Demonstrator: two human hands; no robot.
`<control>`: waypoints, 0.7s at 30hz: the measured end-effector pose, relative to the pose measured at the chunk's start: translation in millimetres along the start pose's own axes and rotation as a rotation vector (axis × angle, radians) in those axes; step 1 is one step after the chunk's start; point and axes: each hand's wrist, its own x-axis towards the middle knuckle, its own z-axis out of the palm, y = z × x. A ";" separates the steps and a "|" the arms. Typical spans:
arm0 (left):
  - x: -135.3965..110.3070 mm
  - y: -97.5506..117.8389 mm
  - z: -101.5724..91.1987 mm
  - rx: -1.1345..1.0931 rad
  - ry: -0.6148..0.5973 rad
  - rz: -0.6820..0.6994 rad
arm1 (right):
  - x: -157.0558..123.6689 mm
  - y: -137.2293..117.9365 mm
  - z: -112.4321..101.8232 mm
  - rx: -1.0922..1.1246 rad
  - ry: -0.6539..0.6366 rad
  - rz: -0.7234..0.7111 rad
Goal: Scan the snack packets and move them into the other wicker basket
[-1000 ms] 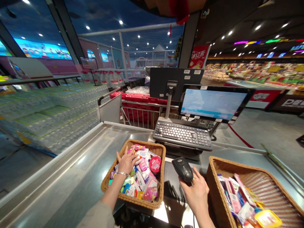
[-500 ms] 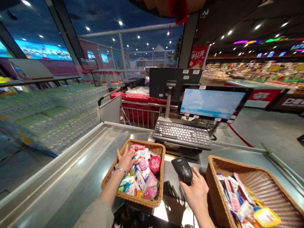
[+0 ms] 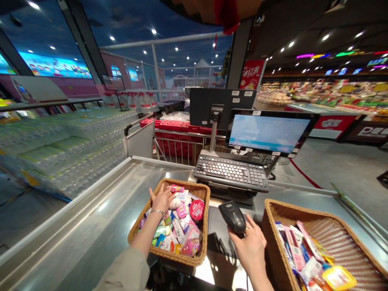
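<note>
My left hand (image 3: 162, 201) reaches over the far left part of a wicker basket (image 3: 207, 226), its fingers spread on the small packages there. Nothing shows clearly gripped in it, and some fingertips are hidden among the goods. Pink, white and blue packs fill this basket, along with a round red-lidded tub (image 3: 197, 209) and a pink bottle (image 3: 190, 246). Between this basket and another one, my right hand (image 3: 252, 244) is closed around a black handheld barcode scanner (image 3: 232, 216), its head pointing up and left.
To the right, a second wicker basket (image 3: 269, 234) holds boxes, pouches and a yellow-edged pack (image 3: 338, 277). A keyboard (image 3: 230, 171) and a lit monitor (image 3: 268, 132) stand behind the scanner. The metal counter (image 3: 100, 210) has a raised rim. Beyond it is a shopping cart (image 3: 178, 147).
My left hand has shifted slightly, its forearm a little farther forward over the basket. My right hand keeps the scanner in nearly the same spot.
</note>
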 end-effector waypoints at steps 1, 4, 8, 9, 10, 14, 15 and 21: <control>2.0 0.7 -0.4 -0.001 0.001 -0.011 | 0.1 0.3 0.1 0.001 -0.001 0.002; 1.9 -2.4 -2.3 -0.007 0.015 -0.046 | 0.9 2.6 0.3 0.001 0.003 0.014; -15.0 -17.3 -6.7 -0.021 -0.006 0.029 | 2.6 5.6 1.0 0.007 0.017 0.024; -20.6 -21.5 -7.3 -0.016 -0.040 0.094 | 2.9 5.7 1.3 0.009 0.018 0.023; -25.7 -25.2 -7.5 0.000 -0.064 0.142 | 3.2 5.4 1.7 0.010 0.015 0.019; -35.0 -33.0 -4.9 0.072 -0.102 0.154 | 3.4 1.7 4.3 0.009 -0.003 0.002; -34.2 -33.3 -3.9 0.082 -0.103 0.146 | 3.1 0.8 5.0 0.006 -0.008 0.002; -18.7 -32.4 0.4 0.092 -0.193 0.109 | 0.8 0.4 9.7 -0.010 -0.022 -0.001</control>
